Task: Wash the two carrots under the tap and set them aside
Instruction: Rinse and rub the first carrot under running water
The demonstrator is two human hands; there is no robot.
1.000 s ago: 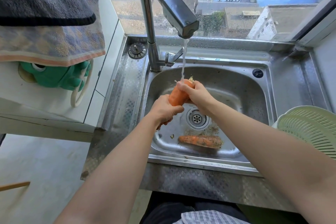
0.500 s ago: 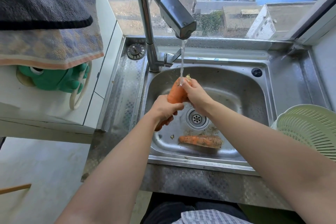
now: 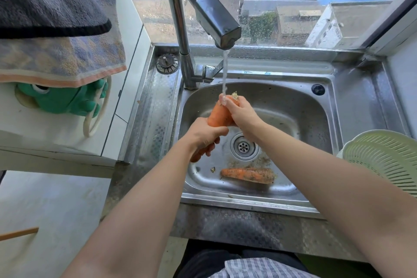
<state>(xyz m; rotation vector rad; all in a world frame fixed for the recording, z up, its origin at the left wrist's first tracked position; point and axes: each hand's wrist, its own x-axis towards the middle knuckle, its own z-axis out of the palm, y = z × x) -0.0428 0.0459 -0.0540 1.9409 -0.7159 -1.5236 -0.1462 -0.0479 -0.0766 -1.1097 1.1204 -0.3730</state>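
Comparing with the two earlier pictures from the head camera, little has changed: the carrot in hand (image 3: pixel 218 114) has risen slightly toward the spout, so that the stream of water (image 3: pixel 224 70) now lands on the right hand's fingertips (image 3: pixel 223 99) at the carrot's thick top end, where a second ago it fell just beside them. The second carrot (image 3: pixel 247 175) has not moved; it lies on its side on the floor of the sink (image 3: pixel 316 106), near the front wall and just in front of the drain (image 3: pixel 243 147), its skin dark with soil.

The left hand (image 3: pixel 206 135) is wrapped around the lower, narrow part of the held carrot, fingers curled underneath and thumb across the top, with the orange tip showing below the knuckles. The right hand (image 3: pixel 241 112) is closed over the upper end, its back turned to the camera, wrist bent down toward the basin. Both forearms reach in from the lower corners and meet over the middle of the sink. The carrot stands tilted, top end away from the person and directly under the tap (image 3: pixel 216 18).

A pale green colander (image 3: pixel 383 160) sits on the counter at the right of the sink, well apart from both carrots. Loose grit lies around the drain.
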